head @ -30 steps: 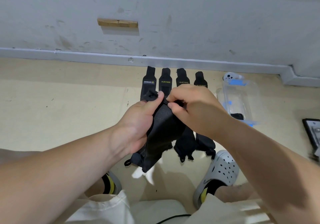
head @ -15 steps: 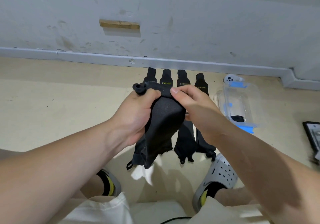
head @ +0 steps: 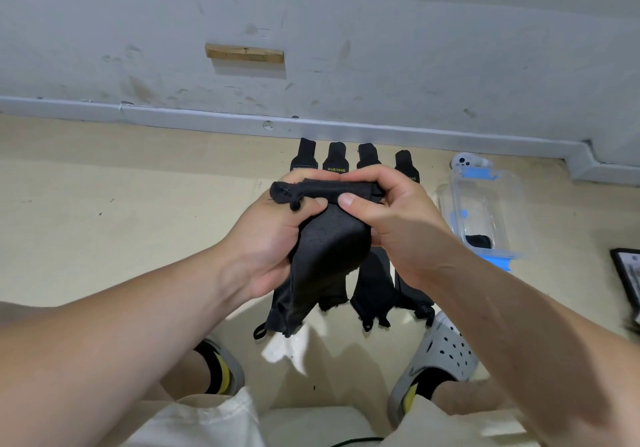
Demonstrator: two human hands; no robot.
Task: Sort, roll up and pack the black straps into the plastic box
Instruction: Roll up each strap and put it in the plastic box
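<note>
Now the left hand [head: 273,238] and right hand [head: 391,225] both grip one black strap [head: 329,249], its top rolled.

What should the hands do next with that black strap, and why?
Probably roll the black strap one turn further downward: the left hand and right hand pinch a short roll at its top, while most hangs loose.

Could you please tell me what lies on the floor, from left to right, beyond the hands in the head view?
first strap → second strap, marked XUEYING → third strap → fourth strap → plastic box → black-framed object at the right edge.
</note>
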